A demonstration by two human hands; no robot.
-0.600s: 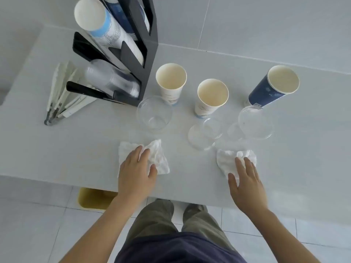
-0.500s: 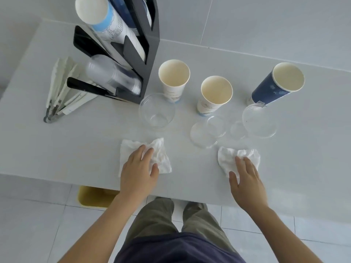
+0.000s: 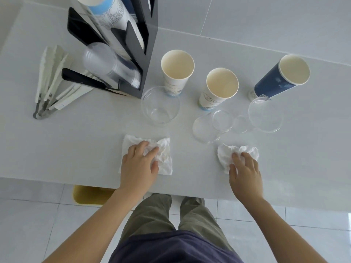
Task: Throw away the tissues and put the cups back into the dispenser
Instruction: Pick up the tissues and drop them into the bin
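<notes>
Nearest: legs in olive trousers (image 3: 152,215) and a dark shirt (image 3: 176,247) at the table (image 3: 57,152) edge, w/ a yellow bin (image 3: 89,195) poking out under the table on the left. Left hand (image 3: 138,166) lies on the left tissue (image 3: 163,158), fingers curling in and bunching the paper, thumb on the tissue too. Right hand (image 3: 245,173) is on the right tissue (image 3: 224,154), fingertips and thumb pinching the crumpled wad near its middle. Both tissues lie flat on the table, close to the near edge, well apart from each other.

Next row back: three clear plastic cups. One upright (image 3: 160,106) just in front of the dispenser's corner, one tipped on its side (image 3: 210,126) in the middle, another on its side (image 3: 266,114) to the right.

Behind them: two white paper cups, left (image 3: 177,71) & middle (image 3: 221,86), upright, and a blue paper cup (image 3: 281,78) at right; can't tell if it leans. Far left: black dispenser (image 3: 146,54) holding a clear cup stack (image 3: 110,67) and a white cup stack (image 3: 114,21) in its slots. Wrapped straws (image 3: 51,80) fan out beside it on the table.
</notes>
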